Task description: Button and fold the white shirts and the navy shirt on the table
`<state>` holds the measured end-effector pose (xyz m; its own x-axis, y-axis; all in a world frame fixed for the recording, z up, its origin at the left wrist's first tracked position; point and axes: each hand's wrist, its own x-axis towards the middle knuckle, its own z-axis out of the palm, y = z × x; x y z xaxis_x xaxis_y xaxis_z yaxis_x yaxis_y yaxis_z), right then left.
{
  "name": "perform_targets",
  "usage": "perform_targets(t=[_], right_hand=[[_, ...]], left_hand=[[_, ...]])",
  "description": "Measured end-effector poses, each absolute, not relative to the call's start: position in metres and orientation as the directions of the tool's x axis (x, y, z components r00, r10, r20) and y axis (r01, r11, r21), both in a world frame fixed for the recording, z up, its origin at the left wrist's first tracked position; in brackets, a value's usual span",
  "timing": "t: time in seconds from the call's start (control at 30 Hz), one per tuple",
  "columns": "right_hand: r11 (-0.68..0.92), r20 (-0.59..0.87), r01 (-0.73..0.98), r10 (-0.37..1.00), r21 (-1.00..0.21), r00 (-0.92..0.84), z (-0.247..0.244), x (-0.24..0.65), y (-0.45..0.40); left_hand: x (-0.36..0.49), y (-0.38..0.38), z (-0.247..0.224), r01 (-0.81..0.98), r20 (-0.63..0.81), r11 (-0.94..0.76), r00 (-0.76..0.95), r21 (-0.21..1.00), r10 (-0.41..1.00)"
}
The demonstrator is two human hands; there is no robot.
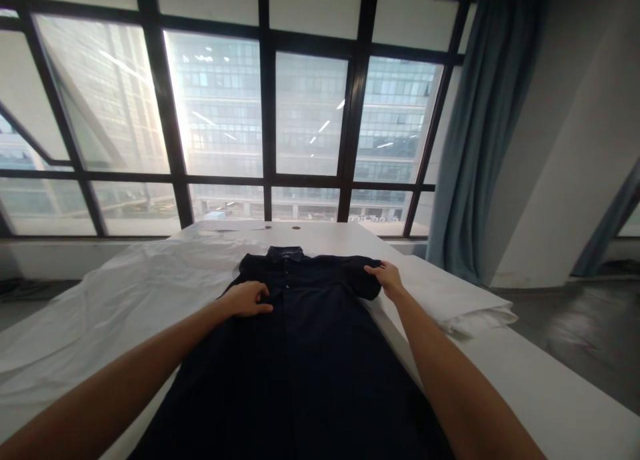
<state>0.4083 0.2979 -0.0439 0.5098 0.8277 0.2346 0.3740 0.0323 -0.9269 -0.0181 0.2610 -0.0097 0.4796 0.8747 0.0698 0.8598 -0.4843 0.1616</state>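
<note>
A dark navy short-sleeved shirt (300,340) lies front up and spread out, its buttoned collar at the far end and its body stretching toward me. My left hand (249,299) rests over the chest on the left side, thumb and fingers apart, with nothing between them. At the right sleeve, my right hand (387,277) pinches the edge of the sleeve near its outer end. The left sleeve lies partly behind my left hand and forearm.
White cloth (125,307) covers the left part of the white table (540,380). Folded white cloth (465,300) lies on the right. Behind stand dark-framed windows (267,113), a blue-grey curtain (470,160) and a pale pillar (555,147).
</note>
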Motion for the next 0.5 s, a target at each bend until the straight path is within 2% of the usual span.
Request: perform_targets(t=[0.1, 0.17, 0.23, 0.3, 0.37, 0.5], right_hand=[[0.083, 0.239, 0.336, 0.859, -0.938, 0.453, -0.039, 0.401, 0.296], [0.058, 0.283, 0.463, 0.855, -0.885, 0.434, -0.035, 0.396, 0.292], [-0.008, 0.361, 0.667, 0.836, -0.745, 0.412, -0.029, 0.390, 0.286], [-0.094, 0.418, 0.815, 0.821, -0.572, 0.388, -0.025, 0.384, 0.280], [-0.172, 0.421, 0.870, 0.821, -0.462, 0.386, -0.022, 0.377, 0.274], [-0.218, 0.380, 0.893, 0.846, -0.393, 0.374, -0.022, 0.370, 0.269]], left_hand=[[-0.014, 0.253, -0.008, 0.866, 0.121, -0.494, 0.483, 0.084, 0.867], [-0.010, 0.252, -0.002, 0.871, 0.220, -0.468, 0.432, 0.148, 0.874], [-0.004, 0.251, 0.000, 0.834, 0.277, -0.470, 0.398, 0.288, 0.875], [0.005, 0.248, -0.003, 0.758, 0.230, -0.500, 0.445, 0.417, 0.866], [0.015, 0.244, -0.012, 0.703, 0.133, -0.515, 0.524, 0.491, 0.841], [0.024, 0.248, -0.021, 0.627, 0.082, -0.543, 0.610, 0.558, 0.788]])
